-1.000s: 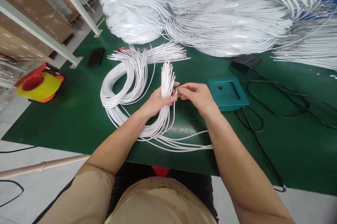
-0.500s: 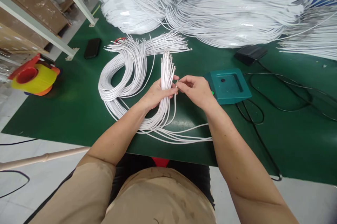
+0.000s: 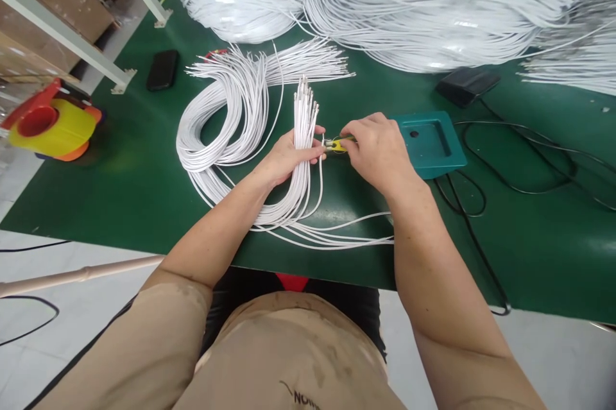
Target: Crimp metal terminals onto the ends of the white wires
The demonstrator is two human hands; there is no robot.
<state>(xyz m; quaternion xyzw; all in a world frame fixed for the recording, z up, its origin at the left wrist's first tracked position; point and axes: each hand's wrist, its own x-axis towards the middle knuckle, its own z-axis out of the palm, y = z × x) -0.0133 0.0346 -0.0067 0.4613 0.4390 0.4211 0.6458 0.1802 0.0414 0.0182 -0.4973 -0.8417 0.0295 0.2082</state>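
Observation:
Near the middle of the green table, my left hand (image 3: 293, 156) is wrapped round a bundle of white cables (image 3: 304, 118), whose metal-tipped ends point up. One cable stands apart from the bundle, its tip between my left thumb and fingers. My right hand (image 3: 378, 147) is closed on a small tool with yellow handles (image 3: 339, 144), and the tool's metal jaws are at that single cable's tip. The bundle curves down and joins a large coil of white cables (image 3: 192, 134) on the left.
Large heaps of white cable (image 3: 433, 12) cover the back. A teal tray device (image 3: 436, 144) and a black box (image 3: 468, 86) with cords lie right. At left are a black phone-like object (image 3: 162, 70), a yellow and red tape dispenser (image 3: 58, 128) and metal posts (image 3: 62, 28).
The yellow-handled tool is now in my right hand, which has moved slightly right from the cable's tip. My left hand keeps its hold on the bundle. The view has shifted a little.

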